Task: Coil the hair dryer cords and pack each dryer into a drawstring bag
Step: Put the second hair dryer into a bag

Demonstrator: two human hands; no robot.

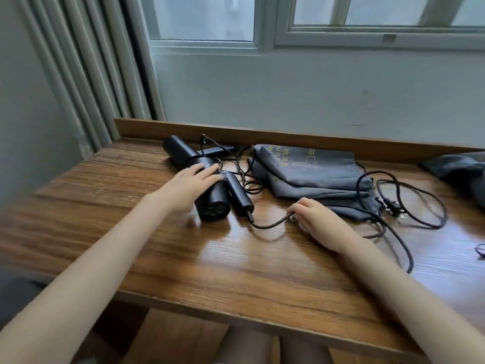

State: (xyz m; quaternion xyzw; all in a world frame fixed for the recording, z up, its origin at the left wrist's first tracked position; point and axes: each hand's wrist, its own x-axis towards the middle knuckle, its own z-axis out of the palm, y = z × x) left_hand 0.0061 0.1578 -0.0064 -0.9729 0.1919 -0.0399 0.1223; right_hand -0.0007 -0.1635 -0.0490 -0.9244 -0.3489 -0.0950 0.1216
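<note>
Two black hair dryers lie on the wooden table (183, 253). My left hand (187, 189) rests over the barrel of the near dryer (214, 204), fingers nearly straight. Its handle (240, 197) points toward me, and its cord (270, 225) runs right into my right hand (319, 220), which pinches it against the tabletop. The rest of that cord loops loosely to a plug (393, 209) at the right. Behind it, near the back rail, lies the far dryer (179, 149) with its own tangled cord (246, 177). A grey drawstring bag (309, 170) lies flat in the middle.
Another dark bag (462, 168) sits at the right edge. A raised wooden rail (262, 136) borders the table's back, under a wall and window. Curtains (86, 74) hang at the left. My legs show below the table's front edge.
</note>
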